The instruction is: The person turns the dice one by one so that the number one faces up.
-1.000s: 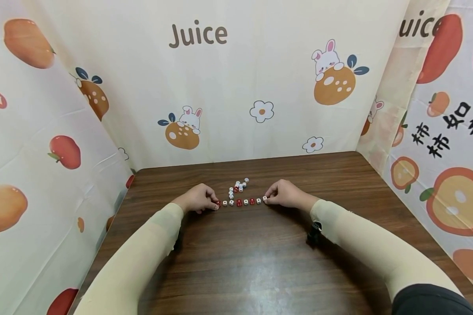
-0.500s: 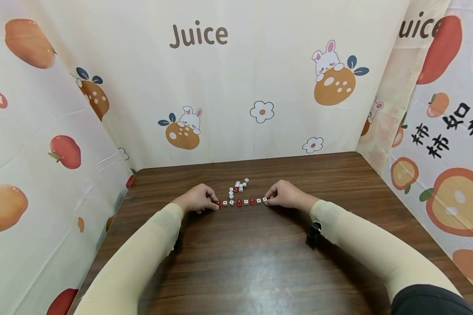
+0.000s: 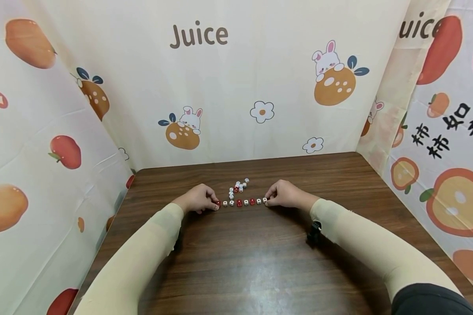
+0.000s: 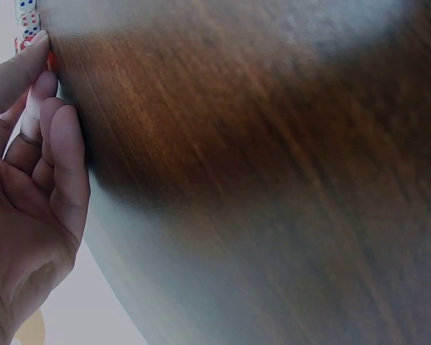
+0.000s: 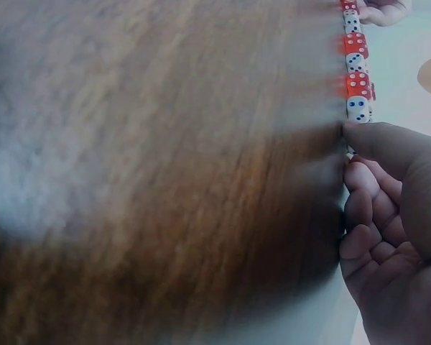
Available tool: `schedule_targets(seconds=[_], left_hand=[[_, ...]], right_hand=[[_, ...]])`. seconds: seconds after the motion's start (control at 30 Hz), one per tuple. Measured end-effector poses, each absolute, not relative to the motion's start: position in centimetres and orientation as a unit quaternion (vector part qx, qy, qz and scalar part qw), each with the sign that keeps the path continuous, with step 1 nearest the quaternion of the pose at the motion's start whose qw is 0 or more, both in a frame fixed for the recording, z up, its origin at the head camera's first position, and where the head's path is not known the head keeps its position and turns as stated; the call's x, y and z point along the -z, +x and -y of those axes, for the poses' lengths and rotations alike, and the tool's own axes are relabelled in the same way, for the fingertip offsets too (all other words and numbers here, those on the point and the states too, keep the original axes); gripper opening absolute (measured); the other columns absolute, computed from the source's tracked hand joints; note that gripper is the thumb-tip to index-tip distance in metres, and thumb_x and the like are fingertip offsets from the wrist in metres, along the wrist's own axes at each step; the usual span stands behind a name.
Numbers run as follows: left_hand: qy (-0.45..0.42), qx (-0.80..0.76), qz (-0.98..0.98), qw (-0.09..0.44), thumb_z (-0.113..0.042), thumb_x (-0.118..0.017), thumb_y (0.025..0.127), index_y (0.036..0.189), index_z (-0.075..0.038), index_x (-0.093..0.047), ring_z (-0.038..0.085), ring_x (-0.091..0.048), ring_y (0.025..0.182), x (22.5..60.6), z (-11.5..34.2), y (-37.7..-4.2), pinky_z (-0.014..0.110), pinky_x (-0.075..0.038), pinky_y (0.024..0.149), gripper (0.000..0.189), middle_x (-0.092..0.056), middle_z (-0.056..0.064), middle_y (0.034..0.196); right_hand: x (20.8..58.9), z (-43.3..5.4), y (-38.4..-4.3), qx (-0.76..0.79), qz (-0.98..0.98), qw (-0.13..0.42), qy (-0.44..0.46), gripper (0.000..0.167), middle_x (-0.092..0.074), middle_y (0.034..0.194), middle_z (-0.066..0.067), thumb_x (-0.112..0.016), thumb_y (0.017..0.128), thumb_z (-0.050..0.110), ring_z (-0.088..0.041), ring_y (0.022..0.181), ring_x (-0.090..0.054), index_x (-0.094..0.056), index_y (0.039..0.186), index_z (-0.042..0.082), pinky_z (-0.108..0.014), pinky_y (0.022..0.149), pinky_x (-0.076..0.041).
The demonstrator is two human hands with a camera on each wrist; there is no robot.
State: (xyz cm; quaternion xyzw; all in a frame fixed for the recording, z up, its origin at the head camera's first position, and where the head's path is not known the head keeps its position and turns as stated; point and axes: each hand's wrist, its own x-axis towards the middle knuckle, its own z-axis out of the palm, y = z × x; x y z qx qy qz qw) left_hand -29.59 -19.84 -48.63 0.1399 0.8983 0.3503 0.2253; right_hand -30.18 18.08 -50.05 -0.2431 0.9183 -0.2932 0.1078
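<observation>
A row of small red and white dice lies across the middle of the brown table. My left hand rests at the row's left end, fingers curled, its tips pinching the end red die. In the left wrist view the left hand touches that red die. My right hand pinches the white die at the right end. In the right wrist view the right hand has its thumb over that end die, and the dice row runs away from it.
A loose cluster of dice lies just behind the row. Printed cloth walls close in the table on the left, back and right. Both forearms in pale sleeves lie over the near part of the table.
</observation>
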Motion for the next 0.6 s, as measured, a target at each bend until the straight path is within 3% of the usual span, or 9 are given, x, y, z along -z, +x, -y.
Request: schedule_targets(seconds=[0.3, 0.6], left_hand=[[0.137, -0.355, -0.897, 0.227, -0.017, -0.092, 0.097, 0.095, -0.014, -0.085, 0.014, -0.054, 0.061, 48.5, 19.8, -29.4, 0.031, -0.053, 0.055, 0.008, -0.064, -0.005, 0.070], [0.138, -0.354, -0.897, 0.226, -0.017, -0.092, 0.098, 0.095, -0.014, -0.085, 0.014, -0.054, 0.062, 48.4, 19.8, -29.3, 0.031, -0.054, 0.055, 0.008, -0.064, -0.004, 0.072]], right_hand=[[48.9, -18.5, -30.7, 0.307, -0.905, 0.150, -0.252, 0.022, -0.083, 0.086, 0.004, -0.096, 0.090, 0.019, -0.003, 0.077, -0.067, -0.090, 0.108, 0.006, -0.022, 0.075, -0.055], [48.3, -18.6, -31.8, 0.330, -0.900, 0.153, -0.242, 0.021, -0.085, 0.093, 0.001, -0.082, 0.100, 0.016, -0.006, 0.078, -0.067, -0.088, 0.117, 0.007, -0.026, 0.077, -0.055]])
